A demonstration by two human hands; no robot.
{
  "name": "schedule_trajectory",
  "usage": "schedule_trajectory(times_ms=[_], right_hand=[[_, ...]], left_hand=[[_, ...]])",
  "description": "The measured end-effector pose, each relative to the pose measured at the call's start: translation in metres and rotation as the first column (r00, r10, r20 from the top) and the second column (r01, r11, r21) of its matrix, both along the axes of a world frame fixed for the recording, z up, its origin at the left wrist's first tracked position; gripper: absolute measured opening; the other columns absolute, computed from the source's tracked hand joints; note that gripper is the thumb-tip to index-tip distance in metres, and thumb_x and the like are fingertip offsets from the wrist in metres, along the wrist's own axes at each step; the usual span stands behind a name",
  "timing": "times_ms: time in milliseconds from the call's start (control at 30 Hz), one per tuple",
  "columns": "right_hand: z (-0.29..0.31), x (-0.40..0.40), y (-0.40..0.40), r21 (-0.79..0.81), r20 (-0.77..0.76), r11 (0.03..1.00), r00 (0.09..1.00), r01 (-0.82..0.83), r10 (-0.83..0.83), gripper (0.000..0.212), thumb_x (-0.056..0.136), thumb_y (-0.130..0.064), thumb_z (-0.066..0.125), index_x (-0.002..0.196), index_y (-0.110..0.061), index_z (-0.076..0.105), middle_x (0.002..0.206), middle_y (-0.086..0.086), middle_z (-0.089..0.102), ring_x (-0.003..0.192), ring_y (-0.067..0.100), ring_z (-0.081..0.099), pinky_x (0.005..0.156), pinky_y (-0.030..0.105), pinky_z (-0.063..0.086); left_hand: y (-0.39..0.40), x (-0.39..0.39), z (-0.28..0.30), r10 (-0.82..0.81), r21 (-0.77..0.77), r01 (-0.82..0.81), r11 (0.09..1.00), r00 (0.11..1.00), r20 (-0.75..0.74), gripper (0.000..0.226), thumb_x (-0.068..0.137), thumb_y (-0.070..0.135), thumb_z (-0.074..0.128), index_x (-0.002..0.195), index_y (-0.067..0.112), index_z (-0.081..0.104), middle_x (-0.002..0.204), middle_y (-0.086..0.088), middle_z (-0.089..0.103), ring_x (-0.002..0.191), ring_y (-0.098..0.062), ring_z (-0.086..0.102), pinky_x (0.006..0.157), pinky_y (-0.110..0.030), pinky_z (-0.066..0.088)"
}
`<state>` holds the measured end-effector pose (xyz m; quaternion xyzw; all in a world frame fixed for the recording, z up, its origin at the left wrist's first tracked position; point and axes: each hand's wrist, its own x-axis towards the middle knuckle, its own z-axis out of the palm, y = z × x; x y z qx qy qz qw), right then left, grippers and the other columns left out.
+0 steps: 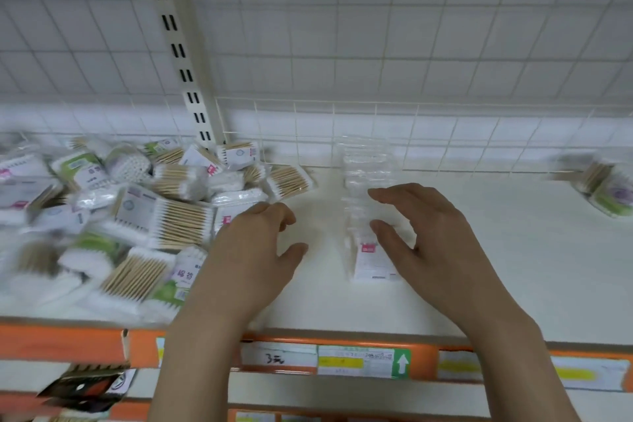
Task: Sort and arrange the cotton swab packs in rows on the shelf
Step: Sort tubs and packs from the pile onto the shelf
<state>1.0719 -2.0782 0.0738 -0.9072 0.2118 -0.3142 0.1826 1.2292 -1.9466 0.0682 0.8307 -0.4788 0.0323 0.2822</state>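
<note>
Head view: unsorted packs (pixel 137 216) heaped at the shelf's (pixel 496 267) left; a started row (pixel 368 212) runs front to back at centre, likely as a guide. Left hand (pixel 253 257) and right hand (pixel 431 243) hover empty, fingers loosely spread, the right beside the row

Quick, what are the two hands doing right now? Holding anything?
Left hand: open, fingers loosely curled, holding nothing, beside the pile of cotton swab packs.
Right hand: open, holding nothing, by the row of packs.
</note>
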Motion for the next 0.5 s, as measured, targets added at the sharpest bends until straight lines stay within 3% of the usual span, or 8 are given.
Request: schedule_trajectory(times_ms=[167, 267, 367, 500], right_hand=[[0.006, 0.043, 0.030, 0.022, -0.019, 0.992, 0.992, -0.126, 0.127, 0.032, 0.088, -0.024, 0.062, 0.119, -0.021, 0.060, 0.109, -0.009, 0.059, 0.100, 0.005, 0.047, 0.088, 0.018, 0.035], [0.004, 0.065, 0.048, 0.076, -0.108, 0.967, 0.962, -0.243, 0.251, 0.039, 0.087, -0.038, 0.058, 0.125, -0.029, 0.054, 0.116, -0.018, 0.052, 0.106, -0.003, 0.044, 0.089, 0.006, 0.030], [-0.003, 0.081, 0.063, 0.187, -0.221, 0.917, 0.894, -0.353, 0.390, 0.050, 0.084, -0.050, 0.057, 0.131, -0.037, 0.045, 0.124, -0.026, 0.043, 0.108, -0.011, 0.039, 0.086, -0.004, 0.025], [-0.016, 0.092, 0.072, 0.258, -0.328, 0.899, 0.843, -0.355, 0.427, 0.066, 0.077, -0.058, 0.062, 0.135, -0.038, 0.038, 0.127, -0.029, 0.035, 0.109, -0.018, 0.030, 0.084, -0.008, 0.021]], left_hand=[[0.047, 0.034, 0.008, 0.105, 0.037, -0.105, 0.994, 0.994, -0.010, 0.030, 0.081, 0.025, 0.067, 0.110, 0.017, 0.062, 0.101, 0.003, 0.058, 0.097, -0.015, 0.055, 0.080, -0.022, 0.040], [0.071, 0.051, 0.011, 0.147, 0.150, -0.141, 0.979, 0.989, -0.030, 0.032, 0.083, 0.028, 0.064, 0.112, 0.016, 0.060, 0.107, 0.000, 0.055, 0.098, -0.017, 0.054, 0.080, -0.024, 0.042], [0.087, 0.064, 0.010, 0.139, 0.271, -0.114, 0.956, 0.987, -0.075, 0.030, 0.084, 0.028, 0.059, 0.113, 0.022, 0.054, 0.107, 0.003, 0.047, 0.091, -0.014, 0.052, 0.069, -0.020, 0.039], [0.095, 0.077, 0.004, 0.111, 0.356, -0.032, 0.934, 0.972, -0.206, 0.044, 0.081, 0.037, 0.060, 0.122, 0.027, 0.046, 0.112, 0.006, 0.041, 0.104, -0.017, 0.048, 0.086, -0.031, 0.044]])
